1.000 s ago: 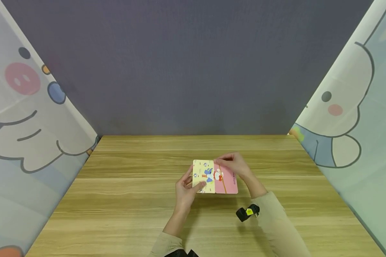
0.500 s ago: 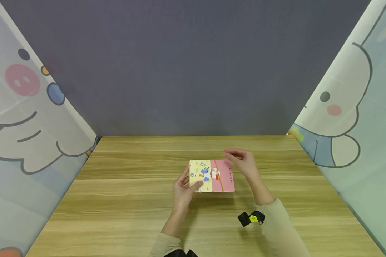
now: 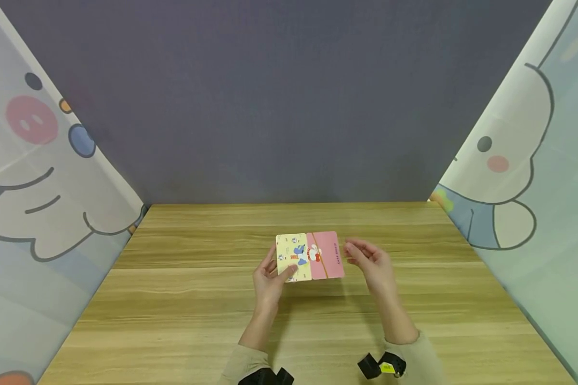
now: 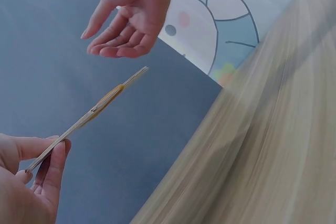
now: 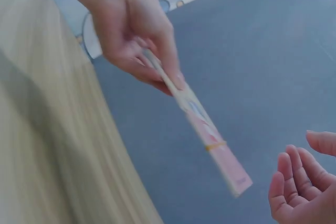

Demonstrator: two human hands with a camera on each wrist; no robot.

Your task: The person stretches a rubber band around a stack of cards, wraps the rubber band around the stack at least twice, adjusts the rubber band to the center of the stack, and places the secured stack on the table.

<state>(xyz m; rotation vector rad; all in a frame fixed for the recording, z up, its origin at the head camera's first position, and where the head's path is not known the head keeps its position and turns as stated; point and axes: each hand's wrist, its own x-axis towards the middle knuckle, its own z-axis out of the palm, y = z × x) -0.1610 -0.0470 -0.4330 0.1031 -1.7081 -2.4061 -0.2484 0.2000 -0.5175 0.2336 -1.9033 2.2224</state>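
A small notebook (image 3: 329,248), its cover half yellow and half pink with cartoon animals, is held above the table by my left hand (image 3: 267,283). The thumb lies on the yellow half, with fingers behind it. An orange rubber band (image 3: 323,264) runs slantwise across the pink half near the fold. Seen edge-on in the left wrist view, the layered pages (image 4: 79,123) have the band looped around them. My right hand (image 3: 377,270) is apart from the pink end, fingers loosely bent and holding nothing; in the right wrist view its palm (image 5: 310,198) shows.
A wood-grain table (image 3: 197,299) lies below both hands. Behind it rises a dark grey panel (image 3: 289,107), with cartoon-printed sheets (image 3: 549,230) at either side. Each wrist wears a black camera mount (image 3: 370,366).
My right hand has let go of the band at the pink half's top edge and moved right, then down. The notebook has shifted left and up in my left hand and tilted slightly.
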